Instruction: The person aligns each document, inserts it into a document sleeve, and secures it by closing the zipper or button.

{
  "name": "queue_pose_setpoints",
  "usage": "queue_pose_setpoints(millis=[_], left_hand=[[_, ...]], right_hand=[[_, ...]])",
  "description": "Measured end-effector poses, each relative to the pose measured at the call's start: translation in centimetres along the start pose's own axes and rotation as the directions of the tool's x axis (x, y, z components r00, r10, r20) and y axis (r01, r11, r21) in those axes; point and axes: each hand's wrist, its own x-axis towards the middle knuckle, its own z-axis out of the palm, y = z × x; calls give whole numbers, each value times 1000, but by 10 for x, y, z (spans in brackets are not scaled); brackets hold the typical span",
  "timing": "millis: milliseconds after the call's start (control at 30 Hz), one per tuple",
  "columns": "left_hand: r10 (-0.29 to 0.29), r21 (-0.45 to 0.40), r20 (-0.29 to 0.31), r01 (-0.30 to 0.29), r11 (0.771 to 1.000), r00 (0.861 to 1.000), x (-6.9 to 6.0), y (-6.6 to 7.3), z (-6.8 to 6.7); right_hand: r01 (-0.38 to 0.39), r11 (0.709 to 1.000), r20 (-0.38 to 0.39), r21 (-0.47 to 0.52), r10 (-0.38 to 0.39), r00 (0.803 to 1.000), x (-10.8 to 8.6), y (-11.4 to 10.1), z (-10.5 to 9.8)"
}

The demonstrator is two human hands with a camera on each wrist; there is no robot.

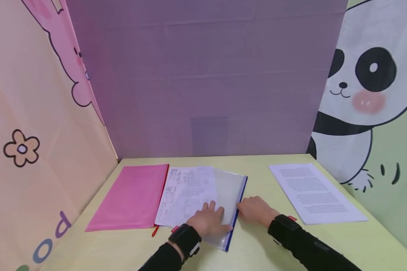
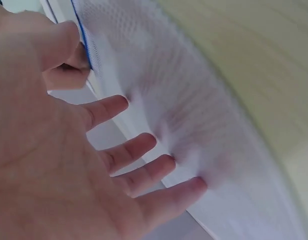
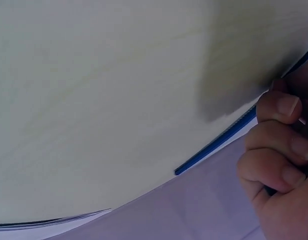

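- Fingers (image 2: 128, 152) of the left hand (image 1: 208, 221): extended and spread, tips touching the clear folder (image 1: 228, 188); nothing gripped, thumb out toward the blue edging (image 1: 243, 188).
- Right hand (image 1: 256, 210): fingers curled in, pinching the folder at its blue edging, partway along its right side. Right wrist view shows the edging running up into the curled fingers.
- Clear folder: flat on the table (image 1: 257, 250), mid-table, right side running slightly slanted, near corner below the left hand.
- Printed sheet (image 1: 183, 188): overlaps the left part of the clear folder; can't tell if inside or on top.
- Pink folder (image 1: 129, 197): on the table just left of the sheet, red edging (image 1: 161, 194) on its right side, red pull (image 1: 155, 231) at the near end.
- Paper stack (image 1: 315, 192): printed text on top, at table right, well apart from the clear folder.
- Black wrist straps (image 1: 185, 238) on both arms.
- Purple wall panel (image 1: 210, 75) behind the table.
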Motion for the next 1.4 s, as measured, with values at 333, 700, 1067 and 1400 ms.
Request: queue_pose_setpoints(millis=[333, 700, 1067, 1400], left_hand=[[12, 85, 14, -13, 996, 1000, -4, -7, -1], [-15, 73, 17, 13, 997, 1000, -1, -10, -2], [4, 142, 1, -4, 990, 1000, -1, -8, -2], [-16, 118, 44, 11, 993, 999, 2, -8, -2]], right_hand=[[41, 999, -10, -20, -41, 999, -6, -14, -10], [82, 997, -4, -1, -82, 997, -10, -26, -10], [92, 994, 7, 53, -92, 996, -13, -26, -8], [114, 991, -18, 73, -113, 993, -14, -21, -7]])
